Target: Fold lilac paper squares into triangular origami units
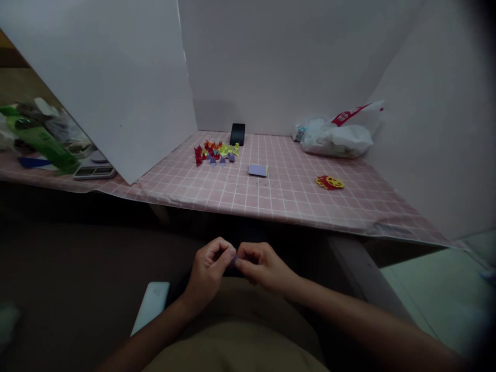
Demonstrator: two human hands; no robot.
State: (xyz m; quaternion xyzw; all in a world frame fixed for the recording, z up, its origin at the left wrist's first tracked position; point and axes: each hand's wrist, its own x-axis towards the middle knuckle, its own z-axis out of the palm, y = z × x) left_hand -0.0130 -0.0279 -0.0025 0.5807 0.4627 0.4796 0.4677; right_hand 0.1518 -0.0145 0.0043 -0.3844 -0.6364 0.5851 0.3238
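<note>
My left hand (pixel 209 271) and my right hand (pixel 261 268) meet in my lap below the table edge. Both pinch a small purple folded paper piece (pixel 234 260) between their fingertips. On the pink checked tablecloth (pixel 271 199) lies a cluster of small folded paper pieces (pixel 216 151) in red, orange, yellow and purple. A small stack of purple and yellow paper squares (pixel 258 170) lies to the right of the cluster. Further right sits a red and yellow paper shape (pixel 329 182).
A black phone (pixel 237 134) leans at the back wall. A white plastic bag (pixel 337 134) lies at the back right. White boards (pixel 116 77) wall in the table. Beyond the left board are green items (pixel 42 142) and a calculator (pixel 94 171). A pale object (pixel 152 305) rests by my left forearm.
</note>
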